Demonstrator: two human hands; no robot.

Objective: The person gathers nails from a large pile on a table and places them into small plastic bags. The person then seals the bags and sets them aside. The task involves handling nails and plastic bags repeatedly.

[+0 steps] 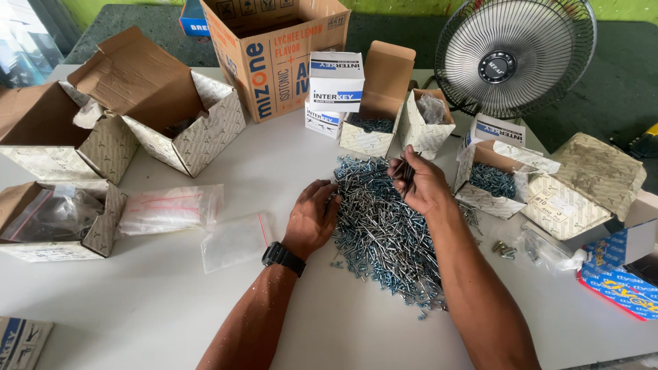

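— Sorting, by the look of it: a heap of small silvery screws (384,233) lies spread in the middle of the white worktop (151,308), and both hands are in it. Which hand has what?

— The right hand (419,183) is raised just over the far edge of the heap, fingers pinched shut on a small bundle of screws (404,171), held roughly side by side. The left hand (312,219), a black watch at its wrist, rests palm down at the heap's left edge, fingers loosely curled and touching the screws; it grips nothing that shows.

— So the step in hand?

— I judge it to be gathering: picking screws out and lining them up. A fuller bundle would call for more screws drawn from the heap and a firm pinch so none slip.

— And around them?

— Clear zip bags (236,240) lie flat just left of the heap. Open patterned boxes (490,181) stand near on the right, one holding more screws. A desk fan (514,58) stands behind.
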